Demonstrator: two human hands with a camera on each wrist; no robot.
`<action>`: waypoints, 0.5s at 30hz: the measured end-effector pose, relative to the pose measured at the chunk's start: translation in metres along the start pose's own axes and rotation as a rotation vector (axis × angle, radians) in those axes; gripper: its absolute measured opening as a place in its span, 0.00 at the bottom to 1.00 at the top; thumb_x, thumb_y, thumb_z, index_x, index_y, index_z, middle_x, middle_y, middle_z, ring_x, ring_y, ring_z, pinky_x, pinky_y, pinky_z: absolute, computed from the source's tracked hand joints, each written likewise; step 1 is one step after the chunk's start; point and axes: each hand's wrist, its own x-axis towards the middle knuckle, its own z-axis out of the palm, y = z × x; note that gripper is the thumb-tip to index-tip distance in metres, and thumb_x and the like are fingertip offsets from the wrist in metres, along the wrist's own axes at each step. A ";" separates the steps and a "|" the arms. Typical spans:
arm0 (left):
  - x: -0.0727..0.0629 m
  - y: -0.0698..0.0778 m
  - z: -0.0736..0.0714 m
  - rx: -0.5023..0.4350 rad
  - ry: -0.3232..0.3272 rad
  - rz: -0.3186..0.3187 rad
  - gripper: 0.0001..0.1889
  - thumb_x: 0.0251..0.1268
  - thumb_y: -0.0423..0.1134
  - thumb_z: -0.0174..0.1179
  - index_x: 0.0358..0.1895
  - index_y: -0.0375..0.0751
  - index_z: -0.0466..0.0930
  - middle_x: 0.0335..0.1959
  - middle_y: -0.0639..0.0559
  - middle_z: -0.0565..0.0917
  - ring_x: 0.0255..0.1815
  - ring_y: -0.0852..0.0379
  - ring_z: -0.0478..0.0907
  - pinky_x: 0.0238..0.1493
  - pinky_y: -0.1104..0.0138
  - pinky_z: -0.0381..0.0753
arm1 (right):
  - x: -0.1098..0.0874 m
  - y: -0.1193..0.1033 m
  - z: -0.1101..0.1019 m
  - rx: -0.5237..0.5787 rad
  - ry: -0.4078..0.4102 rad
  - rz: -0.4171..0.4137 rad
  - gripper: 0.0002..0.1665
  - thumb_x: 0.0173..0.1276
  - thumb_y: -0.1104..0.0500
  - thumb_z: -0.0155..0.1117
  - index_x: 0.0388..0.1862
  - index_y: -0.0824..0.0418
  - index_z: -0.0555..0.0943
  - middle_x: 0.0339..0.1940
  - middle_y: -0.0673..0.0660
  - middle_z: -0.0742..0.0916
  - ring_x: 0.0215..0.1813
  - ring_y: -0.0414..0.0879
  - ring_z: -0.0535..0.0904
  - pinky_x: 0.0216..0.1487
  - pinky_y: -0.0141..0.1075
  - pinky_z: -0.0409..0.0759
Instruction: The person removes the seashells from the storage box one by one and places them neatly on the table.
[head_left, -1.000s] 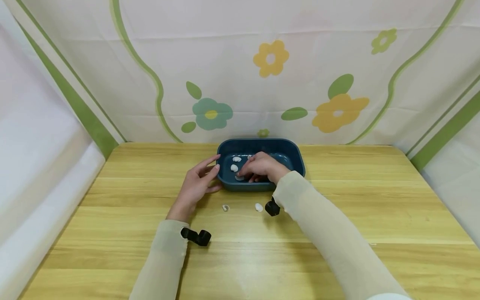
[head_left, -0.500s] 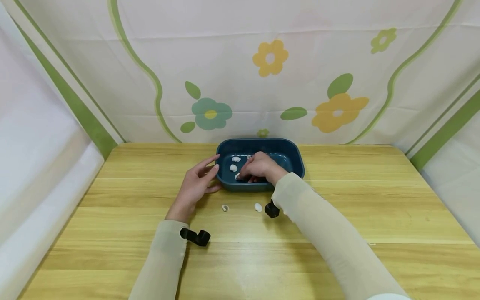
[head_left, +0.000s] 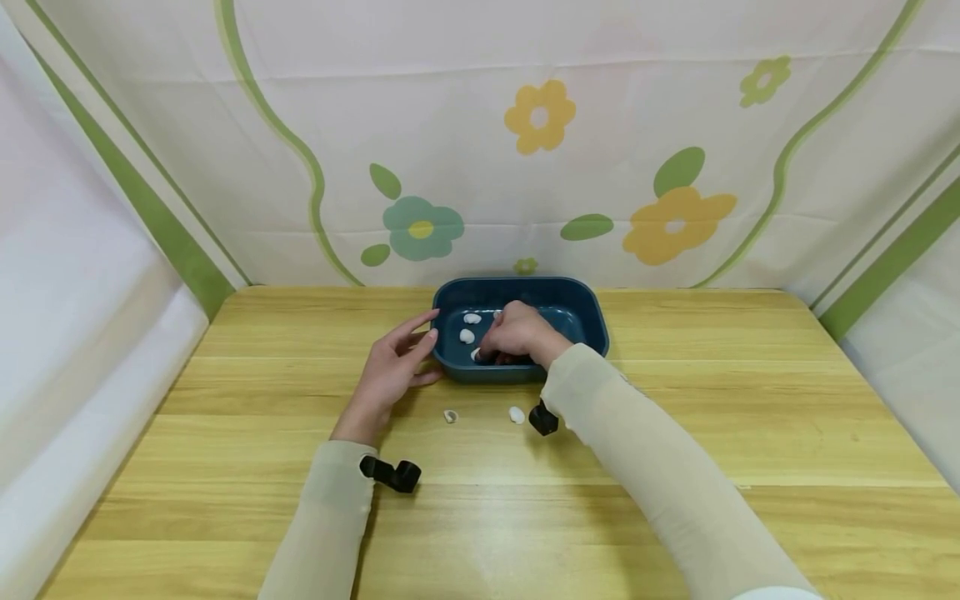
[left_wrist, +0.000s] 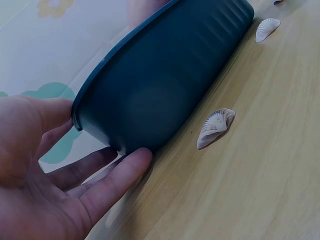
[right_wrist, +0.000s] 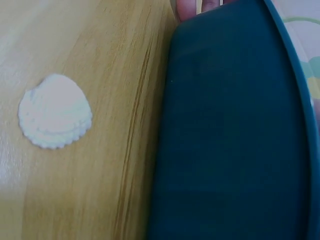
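Observation:
A dark blue rectangular tub (head_left: pixel 495 375) stands at the table's back edge. My left hand (head_left: pixel 385 373) rests against its left end. In the left wrist view, the thumb lies at the rim and straight fingers touch the wall. My right hand (head_left: pixel 517 330) reaches inside with curled fingers, pinching a white seashell (head_left: pixel 475 355) near the front left corner; the fingertips are partly hidden. Two white seashells lie left of it on the tub floor, one further back (head_left: pixel 472 318). Part of another seashell (head_left: pixel 497 314) shows behind the hand.
On the wooden table (head_left: pixel 480 517) in front of the tub lie a small ridged seashell (left_wrist: pixel 216 127) at left and a white scallop-edged seashell (right_wrist: pixel 55 112) at right. A floral white curtain (head_left: pixel 465 167) hangs directly behind the tub.
The right fingers have shifted slightly right inside the tub, and the seashell at their tips shows its white edge more clearly. My left hand stays against the tub.

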 end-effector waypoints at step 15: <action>0.000 -0.001 0.001 -0.011 -0.005 -0.002 0.23 0.86 0.47 0.56 0.78 0.64 0.75 0.74 0.40 0.78 0.68 0.43 0.82 0.56 0.56 0.93 | -0.007 -0.007 -0.003 -0.104 0.001 0.011 0.09 0.70 0.52 0.78 0.32 0.55 0.94 0.38 0.52 0.93 0.38 0.46 0.88 0.45 0.36 0.87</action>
